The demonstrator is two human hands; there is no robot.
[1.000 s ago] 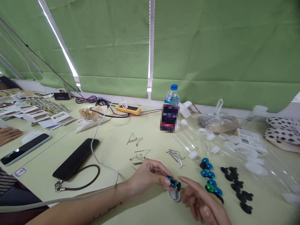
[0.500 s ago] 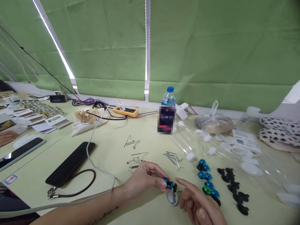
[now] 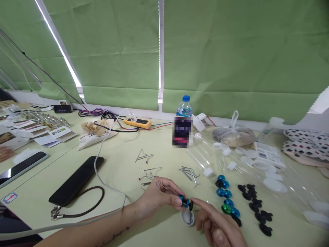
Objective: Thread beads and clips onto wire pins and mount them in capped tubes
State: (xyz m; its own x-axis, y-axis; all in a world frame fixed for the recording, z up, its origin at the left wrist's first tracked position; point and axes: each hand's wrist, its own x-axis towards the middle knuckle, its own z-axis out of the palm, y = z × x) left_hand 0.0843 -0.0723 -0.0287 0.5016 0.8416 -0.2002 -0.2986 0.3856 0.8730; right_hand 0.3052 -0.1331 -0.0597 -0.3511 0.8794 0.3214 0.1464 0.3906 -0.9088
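Between the thumb and fingers of my left hand (image 3: 164, 195) is a small blue-and-black spool-shaped part (image 3: 185, 201); the hand is closed on it. Thin metal pieces seem to show in that palm, partly hidden. My right hand (image 3: 218, 223) holds nothing that I can see. Its index finger is stretched out, with the tip at the black end of the part, while the other fingers are loosely bent. Just below the part sits a white round cap (image 3: 187, 218) with small metal bits in it. Right of my right hand lie shiny blue parts (image 3: 224, 192) and a green one (image 3: 226, 209).
Black pieces (image 3: 254, 205) form a column farther right. Hex keys (image 3: 189, 174) and thin metal rods (image 3: 146, 171) lie beyond my hands. Clear plastic tubes (image 3: 199, 154), a water bottle (image 3: 184, 111), a black phone (image 3: 77, 180) and a white cable (image 3: 110, 188) surround the work area.
My right index finger has moved left and now meets the black end of the part. My left hand stays almost where it was.
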